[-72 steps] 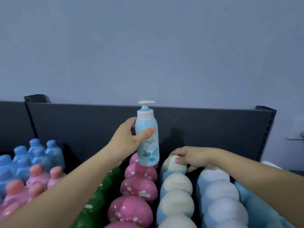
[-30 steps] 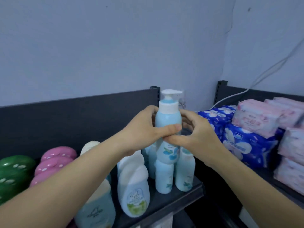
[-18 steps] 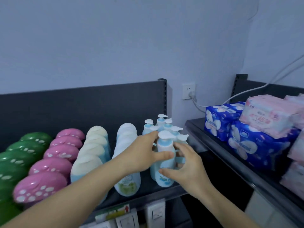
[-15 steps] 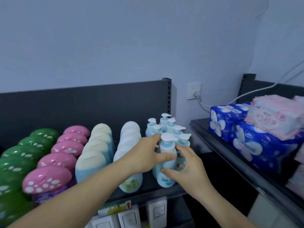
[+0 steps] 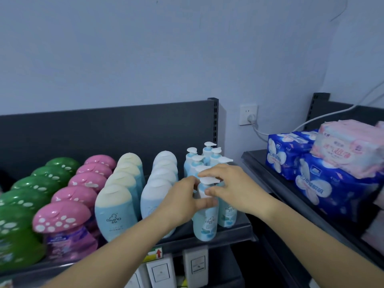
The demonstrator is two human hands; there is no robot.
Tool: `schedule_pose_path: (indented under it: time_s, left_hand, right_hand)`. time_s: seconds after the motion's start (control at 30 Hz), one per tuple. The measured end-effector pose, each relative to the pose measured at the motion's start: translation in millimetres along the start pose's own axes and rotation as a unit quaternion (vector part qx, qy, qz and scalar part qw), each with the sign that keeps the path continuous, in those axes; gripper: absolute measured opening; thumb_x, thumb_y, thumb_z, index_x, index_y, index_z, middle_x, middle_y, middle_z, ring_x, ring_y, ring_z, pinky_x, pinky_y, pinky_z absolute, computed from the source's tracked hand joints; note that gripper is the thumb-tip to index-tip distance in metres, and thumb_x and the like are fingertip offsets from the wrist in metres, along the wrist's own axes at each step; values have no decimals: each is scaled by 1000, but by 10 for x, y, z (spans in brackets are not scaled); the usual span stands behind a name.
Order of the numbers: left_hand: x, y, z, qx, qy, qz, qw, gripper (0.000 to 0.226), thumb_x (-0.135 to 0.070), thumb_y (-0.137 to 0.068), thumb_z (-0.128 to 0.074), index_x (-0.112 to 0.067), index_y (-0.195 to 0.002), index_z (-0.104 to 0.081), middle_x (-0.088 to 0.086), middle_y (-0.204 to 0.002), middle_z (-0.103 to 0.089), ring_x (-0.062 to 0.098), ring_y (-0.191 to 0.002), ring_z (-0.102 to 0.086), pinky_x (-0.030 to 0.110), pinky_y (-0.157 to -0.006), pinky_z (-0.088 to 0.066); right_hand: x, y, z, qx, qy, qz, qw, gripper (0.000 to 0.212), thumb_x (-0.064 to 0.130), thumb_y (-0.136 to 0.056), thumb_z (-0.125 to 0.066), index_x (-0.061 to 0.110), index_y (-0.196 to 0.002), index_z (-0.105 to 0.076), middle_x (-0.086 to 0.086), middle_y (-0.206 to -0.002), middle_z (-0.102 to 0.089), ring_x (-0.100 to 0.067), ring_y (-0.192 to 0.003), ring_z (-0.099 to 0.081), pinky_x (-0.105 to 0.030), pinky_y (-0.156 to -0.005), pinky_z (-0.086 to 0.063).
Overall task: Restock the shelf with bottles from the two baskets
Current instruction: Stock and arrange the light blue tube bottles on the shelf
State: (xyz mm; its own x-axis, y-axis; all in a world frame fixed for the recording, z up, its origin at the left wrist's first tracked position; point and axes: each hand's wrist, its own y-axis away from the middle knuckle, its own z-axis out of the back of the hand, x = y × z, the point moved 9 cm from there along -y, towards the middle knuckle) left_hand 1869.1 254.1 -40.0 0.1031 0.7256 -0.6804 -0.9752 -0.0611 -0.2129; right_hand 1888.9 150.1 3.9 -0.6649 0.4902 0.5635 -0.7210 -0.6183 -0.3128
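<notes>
A light blue pump bottle with a white pump head stands upright at the front right of the dark shelf. My left hand grips its upper body, thumb across the front. My right hand holds the neck just under the pump, fingers reaching over the top. Several more pump bottles of the same kind stand behind and beside it. No basket is in view.
Rows of white-capped blue bottles, pink mushroom bottles and green mushroom bottles fill the shelf to the left. Blue and pink packs lie on a second shelf at the right. A wall socket with a cable is between the shelves.
I carried the pump bottle from the shelf's middle to its right end and set it down at the front of the pump-bottle group. Both hands stay on it.
</notes>
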Motion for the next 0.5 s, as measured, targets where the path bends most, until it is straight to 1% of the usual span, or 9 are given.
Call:
schedule_pose_path:
  time_s: [0.07,0.13,0.2,0.27,0.3,0.33,0.4,0.47,0.5]
  left_hand:
    - [5,0,10,-12,10,4,1000,47,-49,-68,-77,-23,-99,-53,-10,-94,-59,4,-84,-55,22,-74,-48]
    - [16,11,9,-13,31,3,999,48,-44,-66,-81,-28,-100,-51,-12,-101,-60,4,-94,-57,23,-82,-50]
    - [49,31,-18,13,42,4,999,55,-33,-61,-87,-29,-103,-52,-13,-107,-61,3,-99,-58,25,-87,-50]
    - [95,49,-41,54,23,7,998,62,-23,-59,-89,-26,-110,-54,-13,-110,-61,3,-101,-58,24,-87,-51]
    - [108,43,-15,64,-4,4,998,61,-19,-61,-88,-24,-113,-55,-12,-110,-61,3,-100,-58,21,-85,-51]
    - [103,23,54,60,-33,-2,998,57,-15,-65,-84,-21,-115,-57,-11,-109,-61,3,-98,-58,18,-83,-50]
    - [12,-50,291,12,-73,-26,997,43,-9,-74,-75,-19,-113,-61,-8,-106,-63,4,-96,-60,13,-80,-49]
    - [-169,-150,524,-43,-106,-70,991,30,-12,-81,-70,-18,-110,-65,-5,-102,-64,8,-93,-61,20,-84,-50]
    - [-253,-210,580,-53,-126,-91,986,29,-15,-83,-69,-19,-111,-66,-6,-101,-62,9,-92,-60,23,-85,-48]
  right_hand:
    - [-15,-17,0,-2,24,2,1000,40,23,-83,-69,31,-122,-61,11,-117,-60,-3,-110,-51,-20,-96,-40]
    - [-32,1,-28,10,38,2,999,50,23,-82,-70,31,-129,-55,13,-124,-54,-2,-113,-47,-19,-98,-38]
    - [-47,43,-84,29,52,1,998,65,23,-78,-73,32,-136,-46,15,-131,-46,-2,-117,-45,-21,-99,-39]
    - [-49,95,-140,33,84,2,996,78,25,-73,-77,34,-139,-36,19,-136,-38,-6,-120,-44,-25,-100,-41]
    - [-48,117,-166,31,93,1,995,83,26,-71,-78,35,-140,-33,20,-137,-35,-8,-120,-44,-28,-99,-42]
    - [-49,138,-190,27,95,1,995,85,27,-69,-79,37,-139,-30,21,-136,-33,-9,-119,-44,-29,-97,-44]
    - [-57,171,-209,12,84,-1,996,86,26,-68,-79,41,-136,-28,23,-133,-32,-9,-116,-43,-26,-92,-43]
    - [-68,189,-209,1,74,-5,997,86,25,-70,-77,45,-135,-26,23,-128,-34,-9,-114,-42,-21,-86,-39]
    - [-68,194,-206,-1,72,-7,997,86,24,-70,-77,46,-136,-26,23,-127,-35,-8,-113,-42,-21,-85,-38]
